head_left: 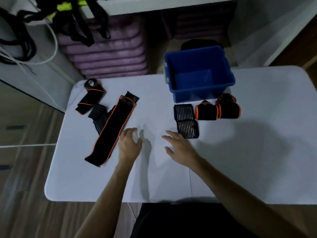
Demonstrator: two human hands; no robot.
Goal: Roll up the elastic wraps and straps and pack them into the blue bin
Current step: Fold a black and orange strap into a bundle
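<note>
The blue bin point(223, 66) stands at the far middle of the white table point(257, 152), and nothing shows inside it. In front of it lie two rolled black striped wraps point(186, 120) and two rolled black wraps with orange edges point(217, 110). On the left, a long black strap with orange trim point(112, 129) lies flat and unrolled, over a striped wrap point(98, 114). A shorter orange-trimmed strap with a loop point(91, 97) sits at the far left. My left hand point(129, 145) hovers open just right of the long strap. My right hand point(180, 148) is open near the striped rolls.
Stacked purple mats point(106, 54) fill the shelf behind the table. Black straps and a neon yellow item point(68, 9) hang at the upper left, with white cable point(51, 40) nearby. A dark object point(199, 43) sits behind the bin. Wood flooring point(22, 194) surrounds the table.
</note>
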